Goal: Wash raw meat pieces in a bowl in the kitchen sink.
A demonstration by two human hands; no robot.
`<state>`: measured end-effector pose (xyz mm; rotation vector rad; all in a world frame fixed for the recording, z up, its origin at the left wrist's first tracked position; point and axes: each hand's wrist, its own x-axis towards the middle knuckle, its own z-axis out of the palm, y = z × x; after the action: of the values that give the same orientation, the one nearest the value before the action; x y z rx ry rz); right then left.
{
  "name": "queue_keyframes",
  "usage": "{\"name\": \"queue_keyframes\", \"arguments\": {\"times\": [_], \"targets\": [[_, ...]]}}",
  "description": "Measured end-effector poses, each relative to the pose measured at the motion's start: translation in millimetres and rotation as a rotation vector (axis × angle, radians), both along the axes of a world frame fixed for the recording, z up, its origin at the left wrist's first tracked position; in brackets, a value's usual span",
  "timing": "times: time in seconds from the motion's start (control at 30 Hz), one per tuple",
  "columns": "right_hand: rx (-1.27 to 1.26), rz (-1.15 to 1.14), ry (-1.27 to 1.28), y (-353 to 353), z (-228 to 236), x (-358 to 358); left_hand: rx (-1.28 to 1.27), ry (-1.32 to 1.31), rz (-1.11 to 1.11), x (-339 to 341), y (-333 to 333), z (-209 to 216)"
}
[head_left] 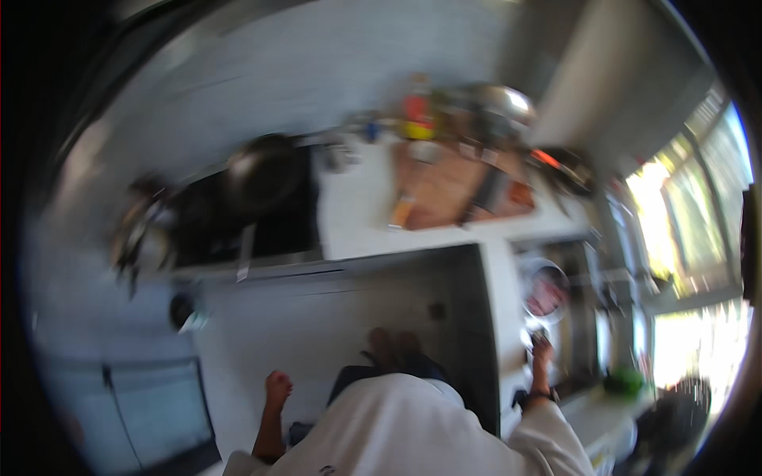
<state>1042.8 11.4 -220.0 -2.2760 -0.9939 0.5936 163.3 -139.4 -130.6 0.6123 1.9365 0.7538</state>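
Note:
The picture is smeared by motion. My left hand [278,389] hangs low on the left, over the floor and away from the counter. Its fingers look curled in, with nothing seen in them. On the right, my right hand [541,347] reaches over the sink [583,317]. Its fingers look closed at a small dark and whitish thing, too blurred to name. Just beyond them, a round pale bowl [546,291] with pinkish-red pieces like raw meat stands in the sink.
A wooden cutting board [436,186] with a dark-bladed knife or cleaver [486,193] lies on the far counter. Left of it, a dark pan [266,170] sits on a black cooktop [206,214]. A red and yellow bottle [417,111] stands behind the board. A green item [625,382] is at right.

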Motion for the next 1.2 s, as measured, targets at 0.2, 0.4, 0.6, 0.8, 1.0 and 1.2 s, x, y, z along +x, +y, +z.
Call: {"name": "queue_keyframes", "arguments": {"times": [0.2,0.4,0.6,0.8,1.0,1.2], "targets": [[0.055,0.059,0.138,-9,-27,-98,-0.189,0.137,0.290,-28,-114,49],[-0.190,0.112,0.070,4,-28,-63,-0.281,0.076,0.438,-27,-149,36],[0.069,0.050,-0.084,69,48,-156,-0.208,0.076,0.524,-69,-179,27],[0.580,0.178,0.022,185,144,-297,-0.082,0.037,0.669,-140,-252,-23],[0.938,0.565,0.570,275,204,-601,-0.081,0.037,0.836,-202,-329,-32],[0.994,1.023,0.536,94,376,-1102,0.036,0.073,0.963,-268,-376,-45]]}}
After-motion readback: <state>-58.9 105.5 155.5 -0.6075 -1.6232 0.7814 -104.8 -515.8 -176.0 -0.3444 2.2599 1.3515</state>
